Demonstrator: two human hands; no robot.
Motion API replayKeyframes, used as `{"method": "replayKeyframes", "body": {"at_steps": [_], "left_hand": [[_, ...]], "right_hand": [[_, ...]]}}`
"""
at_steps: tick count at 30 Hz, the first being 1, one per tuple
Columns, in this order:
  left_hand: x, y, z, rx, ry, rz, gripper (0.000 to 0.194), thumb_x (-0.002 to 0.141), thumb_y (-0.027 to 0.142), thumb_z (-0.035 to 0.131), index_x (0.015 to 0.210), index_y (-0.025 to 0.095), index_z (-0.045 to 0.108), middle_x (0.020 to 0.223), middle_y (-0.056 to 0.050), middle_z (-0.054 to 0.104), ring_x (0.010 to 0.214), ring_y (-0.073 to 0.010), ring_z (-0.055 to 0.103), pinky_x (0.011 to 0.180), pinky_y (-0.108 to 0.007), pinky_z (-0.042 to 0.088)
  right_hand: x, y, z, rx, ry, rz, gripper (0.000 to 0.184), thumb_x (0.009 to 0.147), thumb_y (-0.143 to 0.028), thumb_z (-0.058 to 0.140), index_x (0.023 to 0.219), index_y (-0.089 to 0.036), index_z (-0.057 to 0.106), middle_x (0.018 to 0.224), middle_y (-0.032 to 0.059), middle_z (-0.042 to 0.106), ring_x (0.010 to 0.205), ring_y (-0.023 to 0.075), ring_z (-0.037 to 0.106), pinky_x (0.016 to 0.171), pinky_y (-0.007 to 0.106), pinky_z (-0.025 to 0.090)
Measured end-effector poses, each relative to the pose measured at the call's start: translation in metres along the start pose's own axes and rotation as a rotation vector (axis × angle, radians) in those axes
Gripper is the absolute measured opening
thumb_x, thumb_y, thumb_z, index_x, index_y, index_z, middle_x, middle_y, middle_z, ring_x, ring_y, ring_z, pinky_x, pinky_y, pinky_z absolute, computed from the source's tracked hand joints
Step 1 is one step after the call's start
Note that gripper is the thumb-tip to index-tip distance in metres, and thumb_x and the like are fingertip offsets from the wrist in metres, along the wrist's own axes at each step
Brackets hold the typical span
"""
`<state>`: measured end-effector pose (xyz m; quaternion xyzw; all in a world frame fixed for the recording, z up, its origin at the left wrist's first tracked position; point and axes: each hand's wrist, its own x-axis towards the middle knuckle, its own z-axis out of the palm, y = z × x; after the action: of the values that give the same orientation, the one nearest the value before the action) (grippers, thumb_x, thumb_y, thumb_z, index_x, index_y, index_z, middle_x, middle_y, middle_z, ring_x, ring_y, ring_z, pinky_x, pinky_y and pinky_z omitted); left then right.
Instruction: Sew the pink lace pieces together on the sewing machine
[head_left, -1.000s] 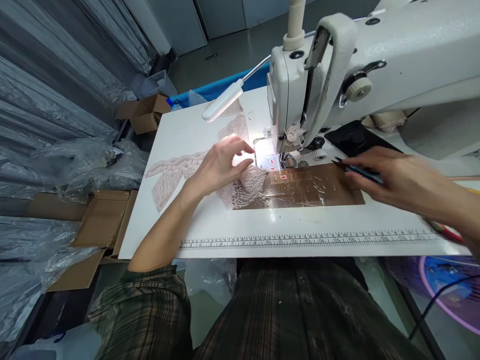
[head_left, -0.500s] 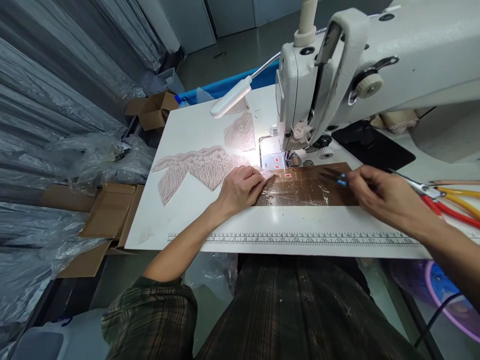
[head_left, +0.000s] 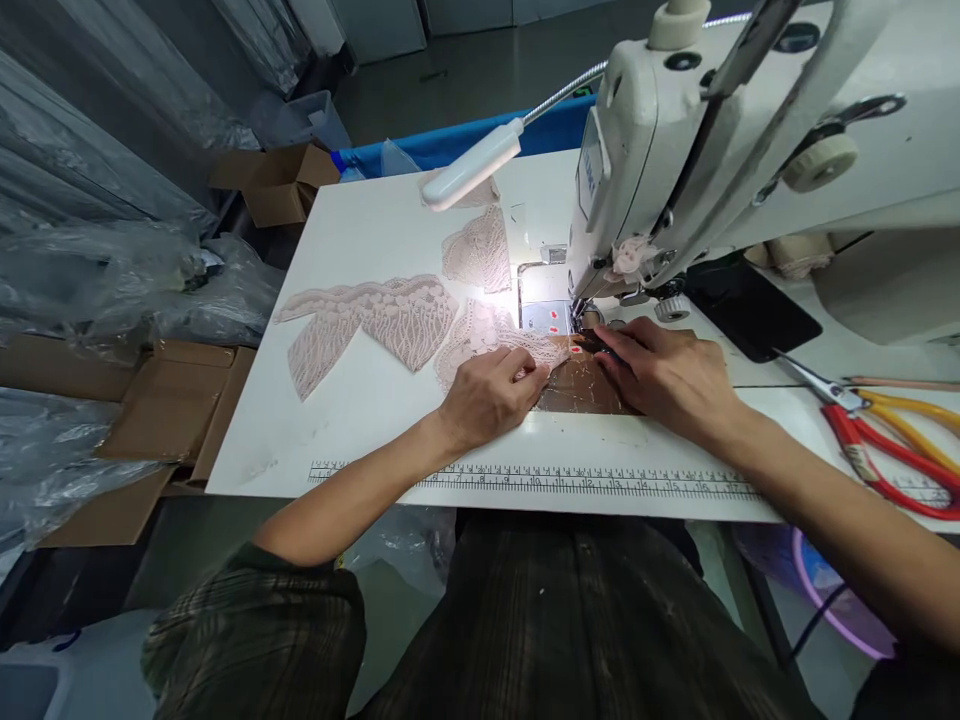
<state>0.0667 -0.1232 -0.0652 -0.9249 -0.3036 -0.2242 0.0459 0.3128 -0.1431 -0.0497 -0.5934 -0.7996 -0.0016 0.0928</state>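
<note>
My left hand (head_left: 495,395) pinches the edge of a pale pink lace piece (head_left: 480,330) beside the sewing machine's needle plate (head_left: 546,316). Dark thread snips (head_left: 589,343) are in my right hand (head_left: 667,375), their blades pointing left at the lace's end, just in front of the presser foot (head_left: 578,315). My fingers hide most of the snips. Beneath both hands lies a brown taped strip (head_left: 577,390). Another lace piece (head_left: 405,315) is spread flat to the left, and a lace cup (head_left: 480,250) rests behind.
The sewing machine (head_left: 637,140) fills the right rear, with a white lamp (head_left: 476,165) reaching over the lace. A black phone (head_left: 754,305) and red-and-yellow-handled scissors (head_left: 885,430) lie at right. A ruler strip (head_left: 562,482) runs along the front edge. Cardboard boxes (head_left: 169,400) stand left.
My right hand has moved left with the snips, up to the lace by the needle. The lace under my left hand now shows more of its spread. The view has shifted closer to the machine.
</note>
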Motion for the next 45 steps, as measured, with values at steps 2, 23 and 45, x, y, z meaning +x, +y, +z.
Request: {"method": "replayKeyframes", "body": {"at_steps": [2,23,45], "left_hand": [[0.001,-0.002,0.000,0.031,0.017,0.011,0.020,0.104,0.023,0.051,0.094,0.019,0.069,0.084,-0.005,0.069,0.069,-0.0143,0.057,0.058,-0.030,0.037],[-0.003,0.010,-0.010,-0.110,-0.016,0.272,0.046,0.102,0.051,0.055,0.107,0.009,0.070,0.095,-0.012,0.071,0.082,-0.0219,0.064,0.072,-0.036,0.054],[-0.006,0.026,0.001,-0.416,-0.045,0.417,0.033,0.101,0.043,0.060,0.101,0.012,0.072,0.108,-0.013,0.072,0.091,-0.0182,0.065,0.087,-0.032,0.058]], "right_hand": [[0.004,-0.003,0.003,-0.024,-0.016,-0.017,0.054,0.104,-0.044,0.032,0.139,-0.020,0.065,0.116,0.0168,0.072,0.075,0.0223,0.063,0.056,0.035,0.026],[0.004,-0.012,0.000,0.558,-0.007,0.082,0.046,0.103,-0.050,0.036,0.119,-0.022,0.069,0.098,0.0096,0.074,0.084,0.0218,0.068,0.082,0.036,0.053],[0.028,-0.031,-0.018,0.396,-0.345,0.234,0.053,0.095,-0.065,0.044,0.067,-0.022,0.057,0.050,-0.0010,0.050,0.048,0.0133,0.041,0.053,0.029,0.030]]}}
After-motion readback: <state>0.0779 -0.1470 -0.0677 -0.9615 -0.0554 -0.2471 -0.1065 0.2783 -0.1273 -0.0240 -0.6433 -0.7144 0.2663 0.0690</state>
